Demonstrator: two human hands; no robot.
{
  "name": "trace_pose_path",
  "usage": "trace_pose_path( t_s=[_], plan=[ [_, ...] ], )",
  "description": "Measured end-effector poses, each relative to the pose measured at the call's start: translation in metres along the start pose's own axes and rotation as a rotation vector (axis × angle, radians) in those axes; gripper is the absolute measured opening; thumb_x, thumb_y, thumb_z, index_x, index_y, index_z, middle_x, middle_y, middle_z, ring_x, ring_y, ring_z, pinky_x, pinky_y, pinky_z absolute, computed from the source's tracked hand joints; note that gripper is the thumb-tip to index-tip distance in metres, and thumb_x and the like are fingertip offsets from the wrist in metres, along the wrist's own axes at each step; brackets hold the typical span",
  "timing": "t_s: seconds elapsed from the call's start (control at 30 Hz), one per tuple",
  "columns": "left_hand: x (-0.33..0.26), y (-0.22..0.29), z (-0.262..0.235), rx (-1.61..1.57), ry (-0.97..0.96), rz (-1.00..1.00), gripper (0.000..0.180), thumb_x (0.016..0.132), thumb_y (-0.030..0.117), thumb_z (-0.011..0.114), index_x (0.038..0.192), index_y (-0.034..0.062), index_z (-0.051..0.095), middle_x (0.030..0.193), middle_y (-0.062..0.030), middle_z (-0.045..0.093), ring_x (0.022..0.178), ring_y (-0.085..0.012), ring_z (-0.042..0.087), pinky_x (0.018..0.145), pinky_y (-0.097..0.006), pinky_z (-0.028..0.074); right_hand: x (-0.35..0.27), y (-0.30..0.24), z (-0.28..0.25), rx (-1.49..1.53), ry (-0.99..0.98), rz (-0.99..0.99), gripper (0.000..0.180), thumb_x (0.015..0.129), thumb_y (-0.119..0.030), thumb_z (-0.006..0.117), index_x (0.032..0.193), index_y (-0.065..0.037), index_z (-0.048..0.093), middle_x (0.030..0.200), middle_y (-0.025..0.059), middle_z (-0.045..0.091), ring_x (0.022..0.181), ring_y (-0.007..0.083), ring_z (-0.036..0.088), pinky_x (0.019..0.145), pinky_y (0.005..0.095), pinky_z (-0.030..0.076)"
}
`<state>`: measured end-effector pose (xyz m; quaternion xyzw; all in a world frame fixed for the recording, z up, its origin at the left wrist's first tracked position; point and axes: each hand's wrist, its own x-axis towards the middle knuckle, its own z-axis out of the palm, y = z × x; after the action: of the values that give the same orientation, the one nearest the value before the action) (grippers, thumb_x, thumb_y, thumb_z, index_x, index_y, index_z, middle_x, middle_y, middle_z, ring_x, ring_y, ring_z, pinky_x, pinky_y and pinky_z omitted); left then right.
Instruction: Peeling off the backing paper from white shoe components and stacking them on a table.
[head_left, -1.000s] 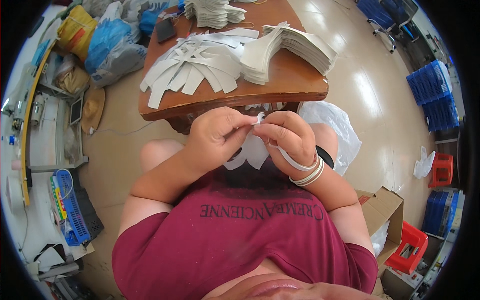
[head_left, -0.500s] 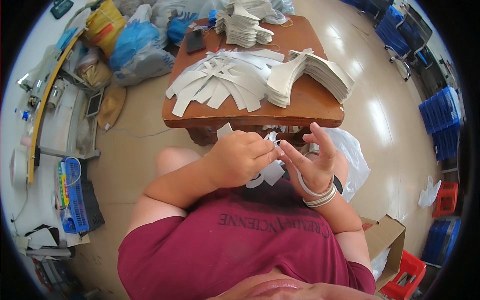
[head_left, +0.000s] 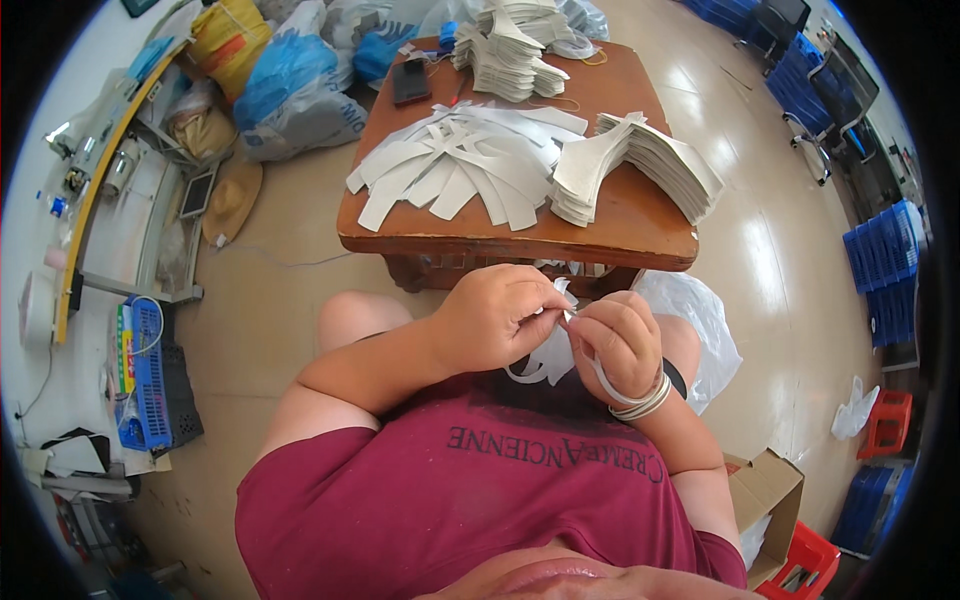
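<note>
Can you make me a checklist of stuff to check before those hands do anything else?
1. Left hand pinching the white piece: ok, thumb and finger look closed on it.
2. Right hand close by: ok, its fingertips are next to the left's.
3. What the right fingertips grip: cannot tell, too small and partly hidden.
4. White bands on the right wrist: ok, looped around it.
5. Fanned white pieces neatly stacked: not ok, they're spread out on the table.

Head-worn fisheye, facing steeply down, near above hands point(head_left: 500, 314).
</note>
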<state>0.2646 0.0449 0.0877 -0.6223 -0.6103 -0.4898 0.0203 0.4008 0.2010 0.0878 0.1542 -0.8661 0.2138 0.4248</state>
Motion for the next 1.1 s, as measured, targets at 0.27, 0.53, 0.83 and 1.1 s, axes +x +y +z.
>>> trace_pose_path(
  t_s=[0.27, 0.53, 0.83, 1.1],
  plan=[
    [0.002, 0.001, 0.004, -0.044, 0.062, -0.030, 0.015, 0.080, -0.004, 0.069, 0.094, 0.0015, 0.068, 0.083, -0.0124, 0.067, 0.070, -0.0255, 0.065, 0.062, -0.034, 0.052, -0.004, 0.000, 0.007, -0.137, 0.110, 0.005, 0.033, 0.065, 0.006, 0.076, 0.096, 0.000, 0.068, 0.095, 0.0099, 0.064, 0.075, 0.0252, 0.061, 0.066, 0.0365, 0.050],
    [-0.001, 0.001, 0.011, -0.063, 0.139, -0.123, 0.010, 0.082, -0.001, 0.068, 0.092, 0.0013, 0.067, 0.082, -0.0126, 0.066, 0.070, -0.0279, 0.064, 0.062, -0.035, 0.052, 0.001, -0.001, 0.019, -0.207, 0.126, -0.020, 0.029, 0.067, 0.005, 0.074, 0.095, 0.002, 0.068, 0.100, 0.0108, 0.064, 0.078, 0.0256, 0.062, 0.069, 0.0362, 0.051],
    [0.003, 0.008, 0.016, -0.105, 0.183, -0.023, 0.018, 0.083, 0.000, 0.068, 0.100, 0.0037, 0.064, 0.092, -0.0121, 0.066, 0.079, -0.0277, 0.064, 0.071, -0.035, 0.053, -0.004, 0.004, 0.021, -0.125, 0.103, 0.101, 0.028, 0.066, 0.007, 0.073, 0.093, 0.000, 0.067, 0.100, 0.0117, 0.063, 0.083, 0.0280, 0.063, 0.072, 0.0381, 0.052],
    [0.000, -0.001, 0.011, -0.270, 0.017, -0.271, 0.015, 0.086, 0.005, 0.069, 0.100, 0.0021, 0.067, 0.091, -0.0111, 0.066, 0.078, -0.0242, 0.063, 0.070, -0.033, 0.051, -0.004, 0.005, 0.013, -0.135, 0.194, 0.018, 0.034, 0.064, 0.011, 0.074, 0.095, 0.000, 0.068, 0.095, 0.0108, 0.059, 0.078, 0.0270, 0.061, 0.065, 0.0365, 0.051]
  ],
)
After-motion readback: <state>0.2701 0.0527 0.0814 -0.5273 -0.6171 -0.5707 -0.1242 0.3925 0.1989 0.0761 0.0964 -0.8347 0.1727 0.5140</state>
